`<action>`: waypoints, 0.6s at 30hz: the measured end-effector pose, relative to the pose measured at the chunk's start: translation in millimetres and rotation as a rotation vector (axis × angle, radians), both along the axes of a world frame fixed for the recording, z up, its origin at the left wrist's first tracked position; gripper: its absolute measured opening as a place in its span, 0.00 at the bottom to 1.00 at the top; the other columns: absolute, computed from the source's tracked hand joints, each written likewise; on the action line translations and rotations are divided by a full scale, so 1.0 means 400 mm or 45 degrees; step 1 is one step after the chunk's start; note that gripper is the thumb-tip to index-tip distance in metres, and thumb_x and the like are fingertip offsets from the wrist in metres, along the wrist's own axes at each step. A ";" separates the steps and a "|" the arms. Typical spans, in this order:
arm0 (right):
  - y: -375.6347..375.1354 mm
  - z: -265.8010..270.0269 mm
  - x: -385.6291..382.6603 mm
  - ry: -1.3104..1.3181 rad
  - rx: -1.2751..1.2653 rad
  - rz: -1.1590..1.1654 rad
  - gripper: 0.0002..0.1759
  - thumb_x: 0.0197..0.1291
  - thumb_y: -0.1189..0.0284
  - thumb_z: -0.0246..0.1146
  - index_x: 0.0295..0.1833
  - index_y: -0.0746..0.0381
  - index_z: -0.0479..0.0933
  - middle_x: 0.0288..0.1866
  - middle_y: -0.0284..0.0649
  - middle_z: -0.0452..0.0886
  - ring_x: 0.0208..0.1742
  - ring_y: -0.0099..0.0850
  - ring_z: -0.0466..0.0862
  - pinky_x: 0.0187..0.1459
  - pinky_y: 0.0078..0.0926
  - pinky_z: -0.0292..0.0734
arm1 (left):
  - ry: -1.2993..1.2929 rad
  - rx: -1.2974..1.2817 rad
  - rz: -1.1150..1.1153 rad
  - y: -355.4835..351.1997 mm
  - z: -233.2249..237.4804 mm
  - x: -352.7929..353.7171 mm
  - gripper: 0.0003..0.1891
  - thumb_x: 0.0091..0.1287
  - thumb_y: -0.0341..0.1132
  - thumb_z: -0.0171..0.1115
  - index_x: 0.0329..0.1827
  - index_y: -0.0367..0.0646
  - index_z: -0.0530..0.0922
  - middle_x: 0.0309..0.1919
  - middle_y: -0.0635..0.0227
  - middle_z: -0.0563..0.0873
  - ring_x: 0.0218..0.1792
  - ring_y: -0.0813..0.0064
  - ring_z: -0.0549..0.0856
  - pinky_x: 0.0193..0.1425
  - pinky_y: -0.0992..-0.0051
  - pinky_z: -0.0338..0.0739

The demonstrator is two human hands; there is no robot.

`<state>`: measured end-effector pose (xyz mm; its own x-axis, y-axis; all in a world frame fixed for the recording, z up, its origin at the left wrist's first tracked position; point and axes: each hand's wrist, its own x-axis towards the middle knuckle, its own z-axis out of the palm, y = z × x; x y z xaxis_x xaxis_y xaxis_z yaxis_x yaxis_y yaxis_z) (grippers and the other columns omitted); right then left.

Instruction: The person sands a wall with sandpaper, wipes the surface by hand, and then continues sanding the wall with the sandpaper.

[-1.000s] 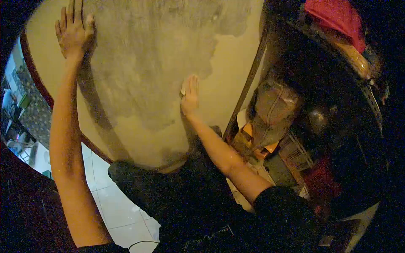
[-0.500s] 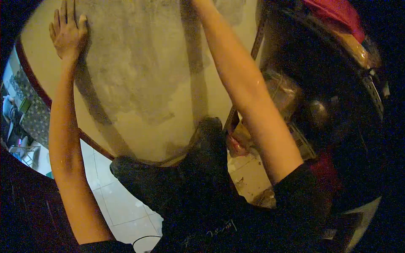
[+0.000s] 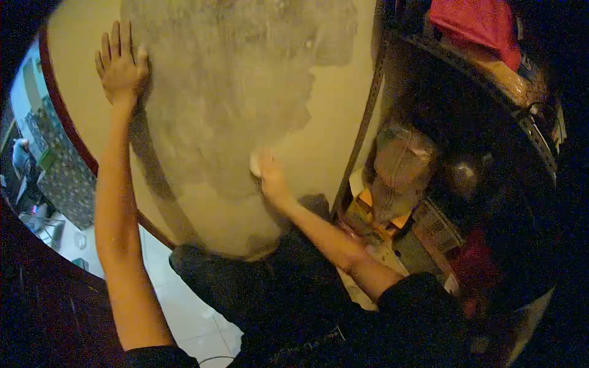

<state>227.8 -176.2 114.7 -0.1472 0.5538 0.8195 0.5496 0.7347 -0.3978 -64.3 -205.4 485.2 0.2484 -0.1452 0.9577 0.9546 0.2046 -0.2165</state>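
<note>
My left hand lies flat with fingers spread against the left part of a yellowish wall. Over the wall's middle spreads a large grey, rough patch with uneven edges. Low on this patch, my right hand is closed around a small whitish pad and presses it to the surface. Motion blurs the right hand, and the exact kind of pad cannot be made out. My dark-clothed knees are just beneath the wall's lower visible part.
Dark shelving with a perforated metal post stands at right, holding a plastic-wrapped bundle and a red cloth or bag. A dark red trim edges the wall at left. Beyond it are pale floor tiles and a speckled panel.
My right hand has come down from beyond the top edge to the lower middle of the wall. My left hand stays flat on the wall, while the whole view has shifted slightly.
</note>
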 end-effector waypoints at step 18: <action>-0.155 -0.334 0.056 0.023 -0.423 0.287 0.21 0.63 0.62 0.59 0.26 0.69 0.76 0.23 0.55 0.77 0.27 0.50 0.81 0.30 0.44 0.72 | -1.048 -1.182 -1.080 -0.240 -1.137 0.456 0.12 0.67 0.34 0.57 0.47 0.33 0.76 0.39 0.49 0.82 0.42 0.51 0.81 0.48 0.60 0.75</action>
<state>250.3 -238.2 -19.0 -0.2824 0.7446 0.6049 0.3803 0.6658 -0.6420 118.0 -301.3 30.6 -0.2347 0.7542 0.6132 0.6318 -0.3611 0.6859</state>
